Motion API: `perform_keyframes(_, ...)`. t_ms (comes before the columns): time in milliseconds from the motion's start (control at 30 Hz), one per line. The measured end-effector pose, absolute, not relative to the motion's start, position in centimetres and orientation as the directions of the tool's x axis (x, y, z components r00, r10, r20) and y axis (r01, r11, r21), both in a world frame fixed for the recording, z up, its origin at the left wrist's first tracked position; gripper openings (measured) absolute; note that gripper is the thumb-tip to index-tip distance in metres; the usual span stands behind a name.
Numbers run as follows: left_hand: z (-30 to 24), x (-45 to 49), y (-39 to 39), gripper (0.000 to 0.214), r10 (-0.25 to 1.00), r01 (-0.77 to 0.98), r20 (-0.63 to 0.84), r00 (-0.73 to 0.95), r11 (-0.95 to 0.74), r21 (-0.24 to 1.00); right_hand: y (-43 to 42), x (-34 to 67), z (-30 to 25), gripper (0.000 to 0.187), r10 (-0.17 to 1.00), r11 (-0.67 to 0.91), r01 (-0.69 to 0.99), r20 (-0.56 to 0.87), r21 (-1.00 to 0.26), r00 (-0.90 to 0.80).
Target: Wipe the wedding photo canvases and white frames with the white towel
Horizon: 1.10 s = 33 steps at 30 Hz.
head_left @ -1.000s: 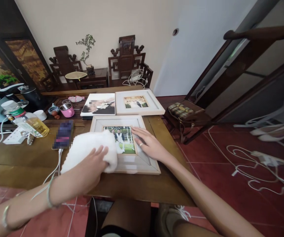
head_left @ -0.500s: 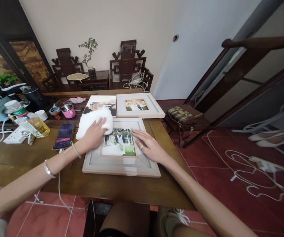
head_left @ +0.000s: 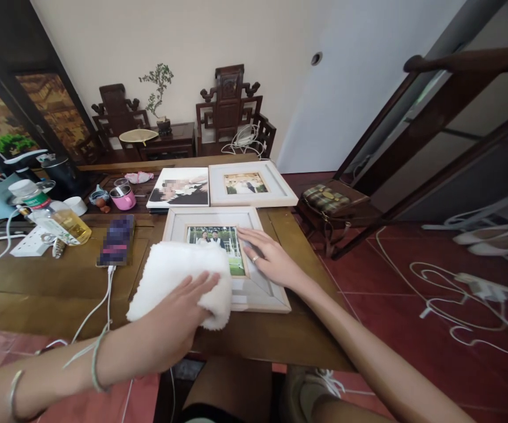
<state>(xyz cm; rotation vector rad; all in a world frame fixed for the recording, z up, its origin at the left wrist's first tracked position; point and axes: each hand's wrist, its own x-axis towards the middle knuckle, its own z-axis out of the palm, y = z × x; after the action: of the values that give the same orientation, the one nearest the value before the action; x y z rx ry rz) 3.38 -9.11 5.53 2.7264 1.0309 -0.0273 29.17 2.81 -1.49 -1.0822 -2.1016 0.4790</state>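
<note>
A white fluffy cloth [head_left: 179, 276] lies over the near left part of a pale wooden photo frame [head_left: 254, 294] on the brown table [head_left: 60, 282]. My left hand [head_left: 179, 320] presses flat on the cloth's near edge, fingers stretched out. My right hand [head_left: 267, 255], a ring on one finger, rests flat on the frame's right border with its fingers spread. The frame's photo [head_left: 225, 238] shows above the cloth.
Two more framed pictures [head_left: 251, 184] [head_left: 179, 188] lie behind. A phone [head_left: 115, 247] on a white cable, an oil bottle [head_left: 57, 220], a pink cup [head_left: 122, 198] and a power strip [head_left: 31, 241] sit at left. A bag [head_left: 328, 200] and cables lie on the red floor.
My left hand has drawn the cloth from the frame's far left corner back down to its near left part. My right hand has stayed on the right border.
</note>
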Motion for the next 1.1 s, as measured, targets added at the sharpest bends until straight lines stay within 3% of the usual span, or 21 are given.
perform_keyframes(100,4.8,4.0,-7.2,0.046,0.707,0.711,-0.092,0.701,-0.684,0.162,2.8,29.2,-1.5,0.039,0.819,0.574,0.546,0.418,-0.611,-0.393)
perform_keyframes(400,4.6,4.7,4.6,0.044,0.836,0.83,0.051,0.546,-0.532,-0.167,2.7,29.3,-1.6,0.037,0.822,0.568,0.514,0.429,-0.642,-0.374)
perform_keyframes(567,6.1,5.6,2.0,0.044,0.824,0.792,-0.127,0.552,-0.565,-0.232,2.8,29.3,-1.7,0.038,0.818,0.575,0.517,0.431,-0.635,-0.38)
perform_keyframes(700,7.8,5.9,-4.6,0.033,0.736,0.696,-0.267,0.622,-0.676,-0.242,2.8,29.3,-1.6,0.039,0.823,0.568,0.533,0.423,-0.626,-0.379)
perform_keyframes(833,8.7,5.7,-9.5,0.033,0.626,0.619,-0.334,0.705,-0.773,-0.141,2.8,29.3,-1.6,0.038,0.825,0.565,0.531,0.418,-0.631,-0.38)
perform_keyframes(933,8.5,5.8,-10.0,0.035,0.646,0.654,-0.309,0.698,-0.751,-0.092,2.8,29.3,-1.5,0.039,0.824,0.567,0.519,0.426,-0.64,-0.374)
perform_keyframes(1100,6.7,6.2,-5.1,0.041,0.745,0.745,-0.235,0.624,-0.658,-0.11,2.8,29.2,-1.6,0.039,0.815,0.58,0.518,0.436,-0.629,-0.383)
